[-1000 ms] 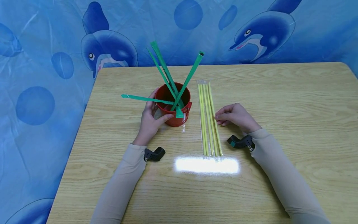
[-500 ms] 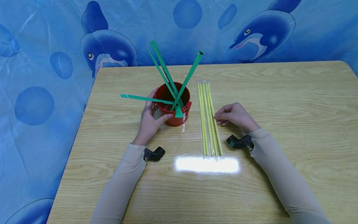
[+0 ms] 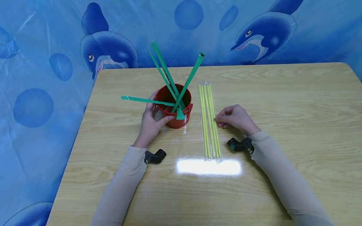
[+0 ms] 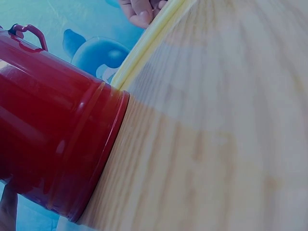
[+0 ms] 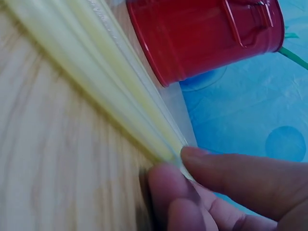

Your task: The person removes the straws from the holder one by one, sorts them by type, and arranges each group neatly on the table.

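A red metal bucket (image 3: pixel 176 123) stands upright on the wooden table, with several slim green paper sticks (image 3: pixel 190 77) leaning out of it. My left hand (image 3: pixel 151 128) grips the bucket from the left, thumb at the front and fingers round the far side. To its right lie several yellow drinking straws (image 3: pixel 205 125) in clear wrappers, side by side. My right hand (image 3: pixel 238 119) pinches the edge of the rightmost straw (image 3: pixel 216 135) between thumb and fingertips. The right wrist view shows the thumb (image 5: pixel 221 173) and fingertips meeting at the yellow straws (image 5: pixel 103 82).
The wooden table (image 3: pixel 297 125) reaches to a blue dolphin-print backdrop (image 3: pixel 167 18) behind and at the left. Black wrist cameras sit on the left sleeve (image 3: pixel 121 185) and the right sleeve (image 3: pixel 282 175). A bright glare (image 3: pixel 209 167) lies below the straws.
My right hand has shifted slightly left, and the rightmost straw now lies straight and close against the others. The left hand and bucket have stayed put.
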`<action>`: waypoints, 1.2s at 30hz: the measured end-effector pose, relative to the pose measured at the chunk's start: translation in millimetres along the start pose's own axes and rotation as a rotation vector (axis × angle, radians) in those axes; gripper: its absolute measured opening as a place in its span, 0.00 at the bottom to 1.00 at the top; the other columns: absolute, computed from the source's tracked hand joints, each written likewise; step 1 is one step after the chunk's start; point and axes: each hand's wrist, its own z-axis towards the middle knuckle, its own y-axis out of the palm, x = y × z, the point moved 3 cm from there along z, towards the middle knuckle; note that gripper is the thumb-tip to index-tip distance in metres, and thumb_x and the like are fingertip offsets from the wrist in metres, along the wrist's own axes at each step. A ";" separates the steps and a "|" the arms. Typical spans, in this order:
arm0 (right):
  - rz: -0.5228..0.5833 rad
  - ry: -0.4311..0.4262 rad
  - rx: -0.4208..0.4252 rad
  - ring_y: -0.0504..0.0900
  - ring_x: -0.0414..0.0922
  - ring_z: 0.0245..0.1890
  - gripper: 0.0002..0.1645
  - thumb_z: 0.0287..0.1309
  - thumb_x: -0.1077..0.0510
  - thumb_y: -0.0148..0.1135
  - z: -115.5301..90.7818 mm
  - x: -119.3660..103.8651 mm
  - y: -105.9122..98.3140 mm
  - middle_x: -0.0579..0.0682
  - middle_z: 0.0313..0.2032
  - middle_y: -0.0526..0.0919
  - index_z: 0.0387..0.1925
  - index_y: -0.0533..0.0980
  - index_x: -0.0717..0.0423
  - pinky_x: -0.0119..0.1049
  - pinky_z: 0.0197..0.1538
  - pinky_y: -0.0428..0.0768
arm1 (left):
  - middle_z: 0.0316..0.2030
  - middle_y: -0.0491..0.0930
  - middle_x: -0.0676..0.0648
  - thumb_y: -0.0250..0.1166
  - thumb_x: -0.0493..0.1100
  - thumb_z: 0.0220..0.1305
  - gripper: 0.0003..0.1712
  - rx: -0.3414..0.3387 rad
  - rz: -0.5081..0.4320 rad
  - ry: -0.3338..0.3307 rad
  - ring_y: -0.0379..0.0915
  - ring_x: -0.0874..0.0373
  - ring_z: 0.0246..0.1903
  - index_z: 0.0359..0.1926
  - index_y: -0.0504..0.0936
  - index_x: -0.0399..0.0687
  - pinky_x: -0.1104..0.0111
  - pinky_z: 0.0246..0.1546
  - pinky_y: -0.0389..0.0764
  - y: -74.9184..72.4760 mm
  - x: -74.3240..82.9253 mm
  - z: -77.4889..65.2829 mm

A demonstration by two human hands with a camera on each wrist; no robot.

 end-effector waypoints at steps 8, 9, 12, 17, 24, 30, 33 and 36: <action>-0.193 -0.033 0.070 0.80 0.42 0.23 0.14 0.55 0.55 0.68 -1.2 -3.6 4.5 0.50 0.22 0.81 0.30 0.79 0.66 0.30 0.28 0.81 | 0.64 0.65 0.46 0.69 0.29 0.53 0.47 0.013 0.007 -0.002 0.61 0.57 0.63 0.71 0.55 0.45 0.64 0.64 0.63 -0.6 1.5 -0.7; -0.206 -0.036 0.079 0.80 0.42 0.23 0.14 0.55 0.55 0.68 -1.1 -4.2 5.1 0.50 0.21 0.81 0.30 0.79 0.65 0.30 0.28 0.80 | 0.64 0.65 0.46 0.69 0.29 0.53 0.47 0.014 0.009 0.000 0.61 0.58 0.63 0.71 0.55 0.45 0.64 0.64 0.63 -0.7 1.8 -0.7; -0.232 -0.042 0.097 0.79 0.42 0.22 0.13 0.54 0.56 0.68 -0.7 -5.5 6.2 0.50 0.21 0.81 0.28 0.79 0.64 0.30 0.28 0.80 | 0.64 0.65 0.46 0.69 0.29 0.53 0.47 0.012 0.014 -0.001 0.61 0.58 0.63 0.71 0.55 0.44 0.65 0.64 0.62 -1.2 2.8 -0.4; -0.245 -0.045 0.108 0.80 0.42 0.21 0.14 0.54 0.55 0.69 0.2 -5.2 7.3 0.50 0.20 0.81 0.28 0.80 0.64 0.31 0.27 0.80 | 0.64 0.64 0.46 0.69 0.31 0.54 0.47 0.007 0.004 -0.004 0.60 0.57 0.64 0.71 0.54 0.45 0.64 0.65 0.61 -1.5 3.8 -0.9; -0.170 -0.029 0.068 0.80 0.42 0.23 0.15 0.55 0.55 0.68 -2.9 -1.2 6.0 0.51 0.23 0.82 0.31 0.79 0.66 0.30 0.28 0.81 | 0.65 0.63 0.44 0.68 0.29 0.54 0.47 0.001 -0.004 -0.035 0.59 0.56 0.64 0.71 0.53 0.45 0.64 0.66 0.60 0.4 2.1 -3.3; -0.071 -0.092 0.062 0.82 0.44 0.24 0.14 0.56 0.57 0.67 -7.4 -3.9 4.9 0.54 0.26 0.83 0.33 0.79 0.68 0.34 0.31 0.83 | 0.66 0.62 0.45 0.67 0.29 0.55 0.47 -0.003 0.009 -0.060 0.59 0.55 0.65 0.72 0.53 0.46 0.63 0.66 0.59 0.1 2.7 -5.9; -0.046 -0.155 0.086 0.82 0.45 0.26 0.14 0.56 0.57 0.66 -10.1 -12.3 3.6 0.57 0.28 0.83 0.34 0.80 0.67 0.36 0.32 0.83 | 0.66 0.63 0.45 0.67 0.29 0.55 0.47 -0.001 0.014 -0.072 0.59 0.56 0.65 0.72 0.53 0.46 0.63 0.66 0.60 -0.5 3.5 -5.2; -0.033 -0.237 0.104 0.83 0.47 0.29 0.14 0.57 0.57 0.66 -14.3 -26.7 4.8 0.57 0.32 0.84 0.36 0.80 0.66 0.37 0.35 0.84 | 0.66 0.62 0.44 0.67 0.28 0.54 0.48 -0.001 0.001 -0.084 0.58 0.55 0.65 0.72 0.52 0.45 0.63 0.66 0.59 -0.8 2.8 -2.8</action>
